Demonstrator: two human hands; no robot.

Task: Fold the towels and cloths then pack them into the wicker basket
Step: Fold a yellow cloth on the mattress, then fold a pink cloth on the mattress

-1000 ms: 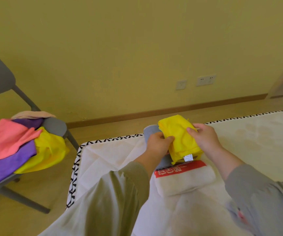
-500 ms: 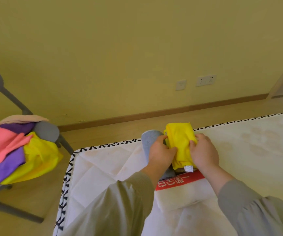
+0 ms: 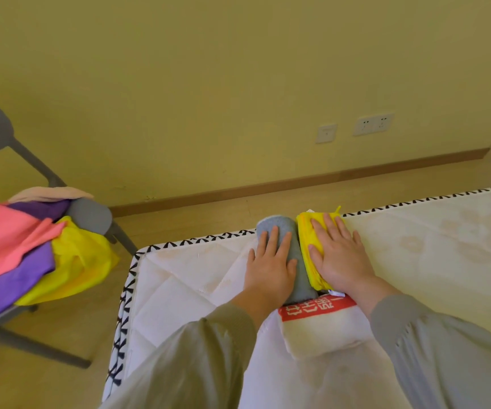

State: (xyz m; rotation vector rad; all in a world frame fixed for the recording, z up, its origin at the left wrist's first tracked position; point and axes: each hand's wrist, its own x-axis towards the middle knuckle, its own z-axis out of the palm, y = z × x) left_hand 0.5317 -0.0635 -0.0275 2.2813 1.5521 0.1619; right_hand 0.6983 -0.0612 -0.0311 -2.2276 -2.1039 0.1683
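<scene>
A folded yellow cloth [image 3: 307, 246] lies on the mattress [image 3: 179, 278] near its far edge, and my right hand [image 3: 337, 255] presses flat on it with straight fingers. Just left of it lies a folded grey towel [image 3: 296, 270]; my left hand [image 3: 270, 265] rests flat on that one. Nearer to me sits a folded white towel with a red printed band [image 3: 318, 329], touching both. No wicker basket is in view.
A grey chair [image 3: 90, 216] stands on the wooden floor at the left, heaped with unfolded pink [image 3: 5, 240], purple [image 3: 10, 281] and yellow [image 3: 75, 261] cloths. The mattress stretches to the right. A yellow wall with sockets [image 3: 372, 124] lies beyond.
Both hands lowered the yellow cloth from the air onto the mattress beside the grey towel. They let go of it and now lie flat, left on grey, right on yellow.
</scene>
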